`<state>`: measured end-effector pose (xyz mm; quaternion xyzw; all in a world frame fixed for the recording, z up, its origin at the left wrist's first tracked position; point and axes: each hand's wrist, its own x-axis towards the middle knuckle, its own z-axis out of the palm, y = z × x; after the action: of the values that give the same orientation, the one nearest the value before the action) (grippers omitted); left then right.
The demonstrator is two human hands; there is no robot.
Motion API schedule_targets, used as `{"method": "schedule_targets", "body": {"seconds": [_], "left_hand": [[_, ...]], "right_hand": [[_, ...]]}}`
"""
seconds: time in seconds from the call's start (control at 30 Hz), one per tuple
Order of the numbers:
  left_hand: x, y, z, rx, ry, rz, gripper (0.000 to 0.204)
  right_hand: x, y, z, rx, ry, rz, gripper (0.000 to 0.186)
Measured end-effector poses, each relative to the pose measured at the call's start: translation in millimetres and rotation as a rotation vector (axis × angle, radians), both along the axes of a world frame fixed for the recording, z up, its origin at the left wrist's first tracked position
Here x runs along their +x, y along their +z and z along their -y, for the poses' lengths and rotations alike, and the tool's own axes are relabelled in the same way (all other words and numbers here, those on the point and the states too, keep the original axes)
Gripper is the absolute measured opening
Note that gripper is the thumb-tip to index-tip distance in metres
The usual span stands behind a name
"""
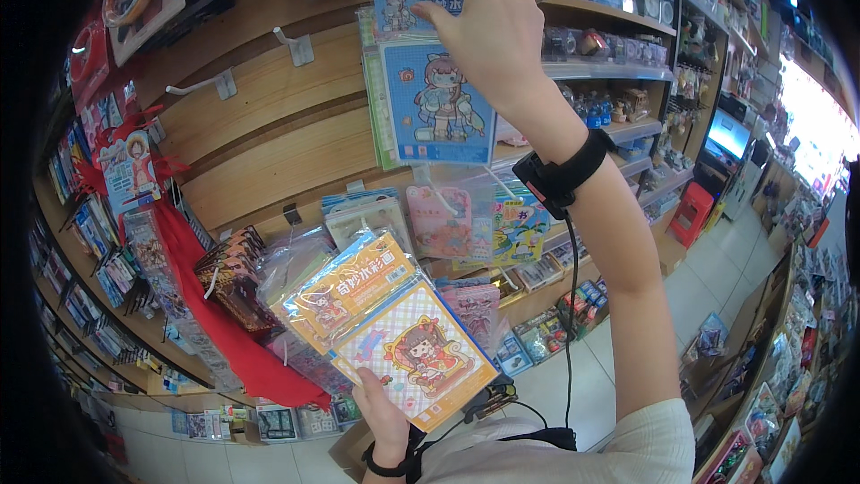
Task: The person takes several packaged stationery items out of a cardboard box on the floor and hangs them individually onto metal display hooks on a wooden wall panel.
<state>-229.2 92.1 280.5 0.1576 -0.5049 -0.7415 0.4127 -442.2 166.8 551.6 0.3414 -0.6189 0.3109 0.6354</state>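
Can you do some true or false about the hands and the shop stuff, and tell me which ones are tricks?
1. The left hand holds an orange packet. True.
2. The right hand is below the left one. False: the right hand is higher, by the top of a blue packet.
3. A black strap goes around the right wrist. True.
4. The stool is green. False: the stool is red.

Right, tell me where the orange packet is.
In the head view, the orange packet is low in the middle, held in the left hand, below the blue packet.
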Motion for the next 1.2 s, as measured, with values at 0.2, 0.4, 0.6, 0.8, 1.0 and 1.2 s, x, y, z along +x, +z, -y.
{"method": "schedule_targets", "body": {"seconds": [0.2, 0.4, 0.6, 0.8, 1.0, 1.2], "left_hand": [[-1, -5, 0, -0.011, 0.021, 0.027, 0.043], [0, -6, 1, -0.019, 0.030, 0.029, 0.043], [2, -3, 3, -0.018, 0.015, 0.031, 0.043], [-4, 2, 1, 0.042, 0.087, 0.003, 0.042], [-4, -1, 8, 0.028, 0.028, 0.017, 0.043], [-4, -4, 13, 0.037, 0.075, 0.073, 0.042]], "right_hand": [[-23, 1, 0, 0.062, -0.018, -0.139, 0.019], [-48, 10, -4, 0.141, 0.320, 0.052, 0.017], [-43, 23, -5, 0.159, 0.655, 0.371, 0.015], [-35, 23, -6, 0.122, 0.792, 0.403, 0.013], [-41, 25, -5, 0.125, 0.417, -0.209, 0.009], [-46, 14, -9, 0.209, 0.389, -0.158, 0.013]]}}
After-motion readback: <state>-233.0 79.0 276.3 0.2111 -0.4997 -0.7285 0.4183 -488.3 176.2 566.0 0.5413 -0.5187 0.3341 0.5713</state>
